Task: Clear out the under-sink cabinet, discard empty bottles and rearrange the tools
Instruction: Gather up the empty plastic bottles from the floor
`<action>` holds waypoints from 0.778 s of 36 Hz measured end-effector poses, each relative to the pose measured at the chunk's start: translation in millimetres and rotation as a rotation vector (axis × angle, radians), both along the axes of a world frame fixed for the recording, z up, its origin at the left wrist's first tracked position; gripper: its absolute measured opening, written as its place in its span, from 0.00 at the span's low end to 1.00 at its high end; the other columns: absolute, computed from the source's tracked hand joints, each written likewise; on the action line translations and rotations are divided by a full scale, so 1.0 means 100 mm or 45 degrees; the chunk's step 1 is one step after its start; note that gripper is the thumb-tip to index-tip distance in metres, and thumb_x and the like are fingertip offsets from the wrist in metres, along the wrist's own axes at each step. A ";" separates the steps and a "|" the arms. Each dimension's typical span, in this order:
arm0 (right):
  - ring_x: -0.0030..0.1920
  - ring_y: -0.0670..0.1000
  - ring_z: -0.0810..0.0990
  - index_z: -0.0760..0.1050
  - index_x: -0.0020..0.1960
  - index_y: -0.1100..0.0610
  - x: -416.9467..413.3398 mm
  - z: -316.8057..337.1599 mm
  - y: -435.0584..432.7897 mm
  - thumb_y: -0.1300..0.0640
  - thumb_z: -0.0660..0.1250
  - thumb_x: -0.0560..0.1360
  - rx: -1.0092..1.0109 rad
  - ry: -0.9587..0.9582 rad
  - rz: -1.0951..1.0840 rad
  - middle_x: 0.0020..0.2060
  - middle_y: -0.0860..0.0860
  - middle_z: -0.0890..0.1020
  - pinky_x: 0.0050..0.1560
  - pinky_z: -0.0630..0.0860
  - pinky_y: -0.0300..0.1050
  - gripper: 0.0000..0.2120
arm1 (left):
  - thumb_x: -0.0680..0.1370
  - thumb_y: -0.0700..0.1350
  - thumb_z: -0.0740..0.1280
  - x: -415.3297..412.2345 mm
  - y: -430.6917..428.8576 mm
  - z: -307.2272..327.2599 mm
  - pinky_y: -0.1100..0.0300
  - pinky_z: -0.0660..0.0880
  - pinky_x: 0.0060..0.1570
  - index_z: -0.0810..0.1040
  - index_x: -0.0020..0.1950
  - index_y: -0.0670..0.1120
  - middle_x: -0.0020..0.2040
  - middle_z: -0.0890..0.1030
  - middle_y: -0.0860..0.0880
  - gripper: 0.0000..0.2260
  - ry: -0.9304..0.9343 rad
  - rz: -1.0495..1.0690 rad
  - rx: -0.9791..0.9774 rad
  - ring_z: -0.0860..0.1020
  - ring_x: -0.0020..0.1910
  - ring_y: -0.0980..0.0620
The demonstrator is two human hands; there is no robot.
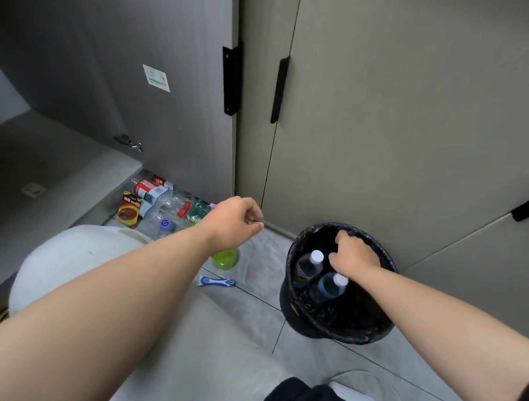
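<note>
Two capped bottles in the bin (287, 295): a dark bottle (308, 267) and a blue bottle (329, 287), both leaning, white caps up toward the cabinet doors. My right hand (356, 256) hung over them, fingers slack, gripping nothing. My left hand (235, 223) was curled above a green bottle (225, 258); I couldn't tell if it pinched anything. A bottle pile (159, 197) lay sideways by the open cabinet.

Only one cam here, a wide-angle worn on the head, pointing forward and steeply down at the tiled floor (246, 308) in front of the cabinet doors (381, 144), pretty close, with the bin (327, 330) near.
</note>
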State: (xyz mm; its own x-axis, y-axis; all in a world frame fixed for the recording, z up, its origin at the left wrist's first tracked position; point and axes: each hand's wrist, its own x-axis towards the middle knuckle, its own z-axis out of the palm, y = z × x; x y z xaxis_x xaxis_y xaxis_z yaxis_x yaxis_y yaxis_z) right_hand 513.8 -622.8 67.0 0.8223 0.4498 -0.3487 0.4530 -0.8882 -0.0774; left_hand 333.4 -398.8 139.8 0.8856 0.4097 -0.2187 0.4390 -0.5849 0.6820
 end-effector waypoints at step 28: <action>0.58 0.57 0.78 0.72 0.66 0.57 -1.07 -0.83 4.16 0.55 0.69 0.76 0.120 0.528 0.800 0.59 0.57 0.78 0.51 0.70 0.40 0.19 | 0.79 0.45 0.69 -2.30 2.49 -1.27 0.64 0.73 0.36 0.80 0.49 0.50 0.46 0.84 0.49 0.01 0.352 0.915 -0.355 0.80 0.38 0.58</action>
